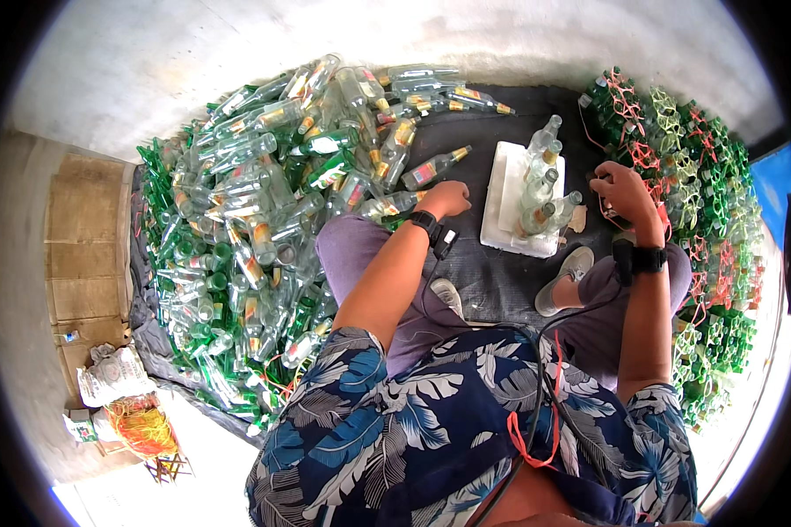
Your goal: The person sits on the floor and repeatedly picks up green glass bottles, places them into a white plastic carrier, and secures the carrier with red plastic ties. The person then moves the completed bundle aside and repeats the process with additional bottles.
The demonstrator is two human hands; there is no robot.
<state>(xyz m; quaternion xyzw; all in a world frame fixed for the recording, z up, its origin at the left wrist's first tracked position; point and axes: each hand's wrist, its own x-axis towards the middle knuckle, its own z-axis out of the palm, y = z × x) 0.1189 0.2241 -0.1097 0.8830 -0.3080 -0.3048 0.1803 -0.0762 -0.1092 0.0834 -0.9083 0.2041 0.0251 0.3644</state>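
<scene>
My left hand [453, 199] is above the dark ground sheet, its fingers curled, close to the neck end of a clear glass bottle [395, 204]; whether it grips anything is hidden. Several clear glass bottles [538, 219] stand grouped on a white foam block [498, 230] between my hands. To the right of the block, my right hand [623, 188] has bent fingers beside a pink plastic strap [591, 132] and the netted bottles; what lies between its fingertips is unclear. A labelled clear bottle [428, 171] lies on the sheet above my left hand.
A large heap of loose clear and green bottles [263, 178] fills the left side. Bottles bound with red and pale green plastic ties [685, 178] are stacked at the right. A pale wall [171, 53] rises behind. Yellow and orange strands [142, 428] lie at lower left.
</scene>
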